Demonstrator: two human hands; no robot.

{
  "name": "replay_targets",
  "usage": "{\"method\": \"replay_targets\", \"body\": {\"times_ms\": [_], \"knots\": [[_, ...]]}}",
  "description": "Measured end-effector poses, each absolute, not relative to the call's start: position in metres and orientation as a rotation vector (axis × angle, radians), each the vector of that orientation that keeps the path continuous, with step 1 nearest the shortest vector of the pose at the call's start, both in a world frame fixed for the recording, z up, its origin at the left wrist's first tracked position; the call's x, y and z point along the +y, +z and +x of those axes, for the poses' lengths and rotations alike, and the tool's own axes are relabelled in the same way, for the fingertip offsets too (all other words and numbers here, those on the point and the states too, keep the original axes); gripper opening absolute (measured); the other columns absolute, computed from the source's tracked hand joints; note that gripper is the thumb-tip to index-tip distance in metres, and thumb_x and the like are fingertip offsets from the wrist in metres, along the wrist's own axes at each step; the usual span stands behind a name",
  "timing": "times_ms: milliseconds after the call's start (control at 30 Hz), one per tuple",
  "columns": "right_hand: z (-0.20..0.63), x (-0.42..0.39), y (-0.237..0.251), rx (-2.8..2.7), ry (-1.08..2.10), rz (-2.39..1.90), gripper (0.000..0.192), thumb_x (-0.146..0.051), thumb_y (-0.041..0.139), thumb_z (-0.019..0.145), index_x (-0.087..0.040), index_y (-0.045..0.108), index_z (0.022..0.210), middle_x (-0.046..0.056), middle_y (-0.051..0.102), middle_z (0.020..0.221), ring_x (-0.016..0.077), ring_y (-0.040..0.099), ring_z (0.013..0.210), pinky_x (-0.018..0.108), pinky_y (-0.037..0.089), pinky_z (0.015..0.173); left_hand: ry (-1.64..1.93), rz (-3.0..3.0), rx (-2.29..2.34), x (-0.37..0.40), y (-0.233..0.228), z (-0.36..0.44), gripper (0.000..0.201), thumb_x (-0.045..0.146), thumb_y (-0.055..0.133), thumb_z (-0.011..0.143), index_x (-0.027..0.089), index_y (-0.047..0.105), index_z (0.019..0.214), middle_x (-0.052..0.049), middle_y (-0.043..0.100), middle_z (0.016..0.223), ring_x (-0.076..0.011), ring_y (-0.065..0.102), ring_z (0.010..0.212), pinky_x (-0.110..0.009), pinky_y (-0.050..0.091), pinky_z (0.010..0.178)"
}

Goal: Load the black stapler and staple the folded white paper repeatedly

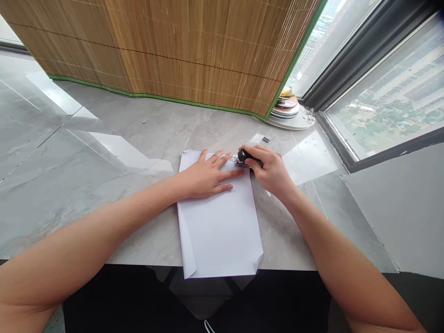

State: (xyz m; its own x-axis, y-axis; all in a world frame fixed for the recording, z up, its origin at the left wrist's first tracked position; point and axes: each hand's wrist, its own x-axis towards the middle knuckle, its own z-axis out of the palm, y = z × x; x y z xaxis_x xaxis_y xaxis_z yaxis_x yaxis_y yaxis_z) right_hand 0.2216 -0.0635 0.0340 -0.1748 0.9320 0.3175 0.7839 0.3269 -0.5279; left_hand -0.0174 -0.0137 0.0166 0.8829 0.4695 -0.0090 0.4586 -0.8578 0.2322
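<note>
Both bare forearms enter from the near corners and meet over a stack of white paper (218, 222) lying on the grey marble counter (69, 185), its near edge hanging a little over the counter's rim. One near corner of the sheets is curled and the left edge is folded under, so the stack is not perfectly squared.

The left hand (206, 175) lies flat on the far half of the paper, fingers spread and pressing down, gripping nothing. The right hand (268, 171) is closed around a small black stapler (248, 157) set at the far right corner of the stack, thumb and fingers wrapped over its top.

To staple well, it seems wise to keep the flat hand close to the corner so the sheets cannot slide, to seat the corner fully inside the stapler's mouth, and to press straight down rather than at a slant; judging by the curled edges, squaring the sheets first would help.

Much is hard to read. The stapler's mouth is hidden under the fingers, so whether the paper sits inside it cannot be told. A small white piece (259, 138) with a dark end lies just beyond the right hand, unidentifiable. Far right, a stack of plates (289, 113) sits partly behind the bamboo blind (173, 51).
</note>
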Motion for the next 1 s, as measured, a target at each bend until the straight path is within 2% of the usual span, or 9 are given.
{"method": "replay_targets", "body": {"times_ms": [633, 833, 1000], "knots": [[0.212, -0.067, 0.037, -2.095, 0.222, -1.644, 0.037, -0.021, 0.049, 0.103, -0.028, 0.076, 0.127, 0.008, 0.075, 0.104, 0.0304, 0.066, 0.103, 0.045, 0.046, 0.093, 0.058, 2.776, 0.735, -0.016, 0.016, -0.015, 0.062, 0.059, 0.047, 0.112, 0.044, 0.041, 0.172, -0.008, 0.022, 0.185, -0.0444, 0.018, 0.17, -0.077, 0.012, 0.131], [0.207, -0.069, 0.039, -2.104, 0.193, -1.741, 0.036, -0.022, 0.047, 0.105, -0.03, 0.075, 0.126, 0.007, 0.075, 0.108, 0.0304, 0.064, 0.106, 0.048, 0.039, 0.098, 0.041, 2.777, 0.748, -0.017, 0.017, -0.014, 0.062, 0.058, 0.048, 0.112, 0.042, 0.04, 0.172, -0.01, 0.021, 0.186, -0.0436, 0.016, 0.171, -0.078, 0.013, 0.131], [0.201, -0.07, 0.036, -2.228, 0.028, -1.811, 0.036, -0.021, 0.043, 0.108, -0.03, 0.072, 0.128, 0.009, 0.075, 0.113, 0.0305, 0.06, 0.106, 0.048, 0.035, 0.096, 0.048, 2.782, 0.737, -0.018, 0.018, -0.016, 0.06, 0.058, 0.046, 0.113, 0.04, 0.044, 0.17, -0.011, 0.022, 0.185, -0.0422, 0.016, 0.171, -0.077, 0.013, 0.131]]}}
